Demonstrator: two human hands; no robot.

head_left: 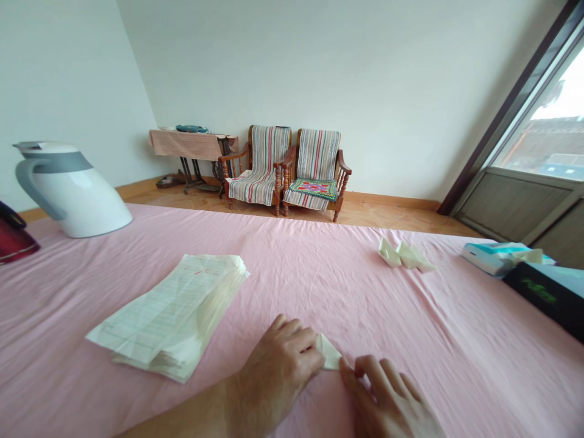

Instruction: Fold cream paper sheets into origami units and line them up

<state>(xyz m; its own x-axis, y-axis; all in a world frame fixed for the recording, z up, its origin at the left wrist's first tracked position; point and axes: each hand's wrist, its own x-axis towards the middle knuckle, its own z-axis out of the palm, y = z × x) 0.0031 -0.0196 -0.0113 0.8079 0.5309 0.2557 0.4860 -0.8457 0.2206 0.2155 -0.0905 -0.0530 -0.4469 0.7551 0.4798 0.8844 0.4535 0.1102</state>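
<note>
A small folded piece of pale paper (328,354) lies on the pink cloth, mostly covered by my hands. My left hand (287,359) is closed over its left part, fingers curled and pressing down. At its right corner, my right hand (387,395) grips the edge between thumb and forefinger, the other fingers bent. To the left lies a stack of printed paper sheets (168,310), a little fanned at the right side. Farther off on the right stand folded paper shapes (404,255) with pointed tips, close together.
A white and grey jug (86,194) stands at the far left, beside a dark red object (13,234). On the right are a tissue pack (493,257) and a black box (542,298). Beyond the pink cloth (292,267) stand two wooden armchairs (271,164) and a cloth-covered sewing table (191,145).
</note>
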